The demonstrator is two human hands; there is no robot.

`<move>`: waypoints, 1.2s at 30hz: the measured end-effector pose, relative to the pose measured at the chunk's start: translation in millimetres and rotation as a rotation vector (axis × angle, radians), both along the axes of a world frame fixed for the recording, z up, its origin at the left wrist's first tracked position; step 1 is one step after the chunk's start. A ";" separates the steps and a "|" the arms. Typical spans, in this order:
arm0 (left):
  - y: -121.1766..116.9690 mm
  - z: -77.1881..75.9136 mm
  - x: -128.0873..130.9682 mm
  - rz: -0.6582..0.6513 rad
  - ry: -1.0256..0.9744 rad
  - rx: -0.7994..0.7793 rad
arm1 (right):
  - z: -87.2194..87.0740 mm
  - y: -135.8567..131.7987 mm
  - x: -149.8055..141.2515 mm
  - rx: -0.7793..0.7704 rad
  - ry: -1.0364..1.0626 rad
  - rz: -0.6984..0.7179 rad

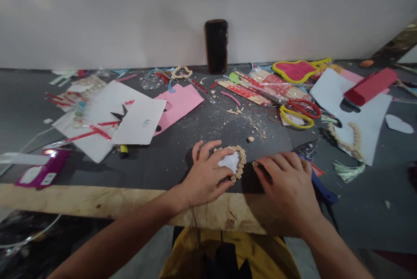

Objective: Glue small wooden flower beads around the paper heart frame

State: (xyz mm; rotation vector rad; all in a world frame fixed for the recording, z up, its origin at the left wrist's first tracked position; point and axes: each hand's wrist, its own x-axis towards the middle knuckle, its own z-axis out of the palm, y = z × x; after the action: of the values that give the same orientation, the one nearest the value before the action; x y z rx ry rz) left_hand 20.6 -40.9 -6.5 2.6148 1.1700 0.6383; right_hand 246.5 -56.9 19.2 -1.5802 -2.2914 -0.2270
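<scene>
My left hand (203, 174) rests near the table's front edge, fingers curled around a white heart-shaped piece (230, 161) rimmed with small wooden beads. My right hand (288, 181) lies just right of it, its fingertips pinched on a small wooden bead (255, 164) at the heart's right side. A blue glue gun (317, 174) lies partly under my right hand. Loose wooden bits and crumbs (250, 138) are scattered on the dark mat just beyond both hands.
A phone (216, 46) leans upright against the wall. White sheets (140, 121) and pink paper (180, 101) lie to the left, yellow and red scissors (298, 113), chopstick packets (257, 88), a red block (369, 86) and a beaded arc (350, 140) to the right.
</scene>
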 end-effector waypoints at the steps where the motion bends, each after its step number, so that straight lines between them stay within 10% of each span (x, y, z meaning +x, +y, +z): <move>1: -0.1 -0.3 -0.2 0.000 -0.001 -0.004 | 1.0 1.9 -0.3 -0.004 -0.011 0.001; 23: -1.0 -3.5 1.3 0.002 -0.062 -0.019 | 15.0 -17.2 35.6 0.117 0.118 -0.016; 29: -0.2 -5.0 0.9 0.003 -0.075 -0.028 | 6.2 -36.2 69.9 0.136 0.020 -0.292; 36: -0.5 -5.5 3.0 0.010 -0.078 -0.041 | -10.5 -39.3 89.0 -0.217 0.163 -0.601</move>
State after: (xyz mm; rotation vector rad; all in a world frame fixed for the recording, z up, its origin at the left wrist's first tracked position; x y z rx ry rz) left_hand 23.6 -41.4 -12.0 2.5277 1.1617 0.7048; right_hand 335.6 -96.2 8.8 -2.2769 -1.7128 0.0109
